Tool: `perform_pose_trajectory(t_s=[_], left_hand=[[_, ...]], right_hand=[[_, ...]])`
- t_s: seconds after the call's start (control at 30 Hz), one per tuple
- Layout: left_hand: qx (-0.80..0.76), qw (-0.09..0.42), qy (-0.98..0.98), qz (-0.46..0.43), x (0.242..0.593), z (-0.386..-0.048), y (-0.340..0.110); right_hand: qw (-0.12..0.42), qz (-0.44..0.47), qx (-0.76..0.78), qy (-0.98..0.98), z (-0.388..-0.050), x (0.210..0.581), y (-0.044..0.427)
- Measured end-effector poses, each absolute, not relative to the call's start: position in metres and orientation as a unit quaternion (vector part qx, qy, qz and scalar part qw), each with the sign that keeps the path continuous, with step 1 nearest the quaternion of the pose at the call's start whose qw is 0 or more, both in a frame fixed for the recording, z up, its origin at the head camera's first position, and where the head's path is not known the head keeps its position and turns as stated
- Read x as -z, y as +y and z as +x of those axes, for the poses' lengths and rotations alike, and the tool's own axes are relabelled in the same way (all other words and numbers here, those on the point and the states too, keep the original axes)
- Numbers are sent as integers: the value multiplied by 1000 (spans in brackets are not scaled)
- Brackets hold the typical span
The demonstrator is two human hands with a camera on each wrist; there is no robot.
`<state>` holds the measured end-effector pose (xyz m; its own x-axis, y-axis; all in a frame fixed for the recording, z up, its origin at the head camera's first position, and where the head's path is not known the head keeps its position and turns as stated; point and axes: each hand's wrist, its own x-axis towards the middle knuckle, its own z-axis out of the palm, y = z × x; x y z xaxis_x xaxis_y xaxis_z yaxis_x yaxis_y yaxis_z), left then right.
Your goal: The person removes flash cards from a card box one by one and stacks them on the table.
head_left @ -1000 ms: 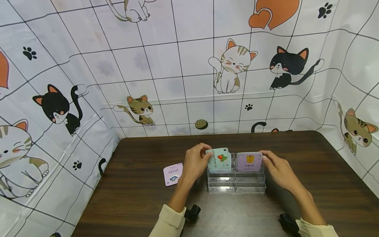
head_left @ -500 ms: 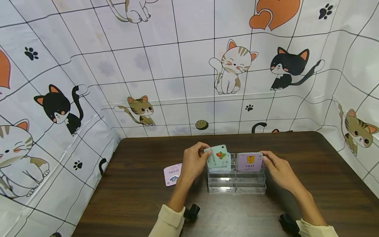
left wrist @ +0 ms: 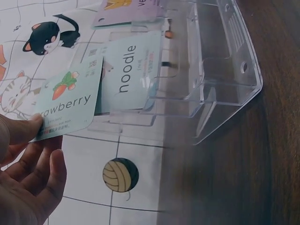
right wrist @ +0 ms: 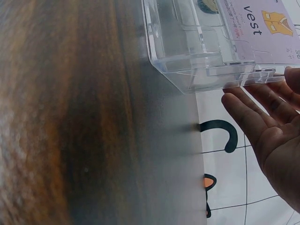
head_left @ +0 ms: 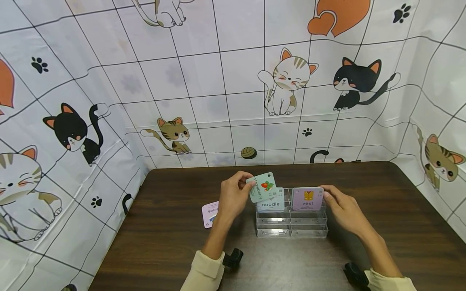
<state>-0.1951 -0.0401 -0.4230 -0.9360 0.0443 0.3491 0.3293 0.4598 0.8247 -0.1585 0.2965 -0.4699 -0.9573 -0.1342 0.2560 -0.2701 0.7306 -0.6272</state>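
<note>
My left hand (head_left: pixel 233 195) pinches a mint-green "strawberry" flashcard (left wrist: pixel 70 101) by its edge, between thumb and fingers. The card is tilted and raised above a clear tiered card holder (head_left: pixel 291 232). Behind it in the holder's back left slot stands a pale green "noodle" flashcard (left wrist: pixel 129 70), partly covered by it in the head view. A purple "vest" flashcard (head_left: pixel 308 199) fills the back right slot. At the holder's right upper corner, my right hand (head_left: pixel 342 206) holds the edge, thumb near the vest card; some fingertips are hidden.
A purple "shoes" flashcard (head_left: pixel 210 214) lies on the dark wooden table (head_left: pixel 164 242), left of the holder and partly behind my left wrist. The holder's lower front tiers show no cards. A white cat-print curtain (head_left: pixel 204 81) surrounds the table's back and sides.
My left hand has lifted the strawberry card up and to the left, uncovering the noodle card behind it. My right hand has stayed at the holder's right edge.
</note>
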Motion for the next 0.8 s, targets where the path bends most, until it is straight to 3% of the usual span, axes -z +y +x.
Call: perform_pose_trajectory(t_s=[0.8], left_hand=[[514,152,-842,-71,412,-197,-74]], right_hand=[[124,120,-346,-922,-159,470,297]])
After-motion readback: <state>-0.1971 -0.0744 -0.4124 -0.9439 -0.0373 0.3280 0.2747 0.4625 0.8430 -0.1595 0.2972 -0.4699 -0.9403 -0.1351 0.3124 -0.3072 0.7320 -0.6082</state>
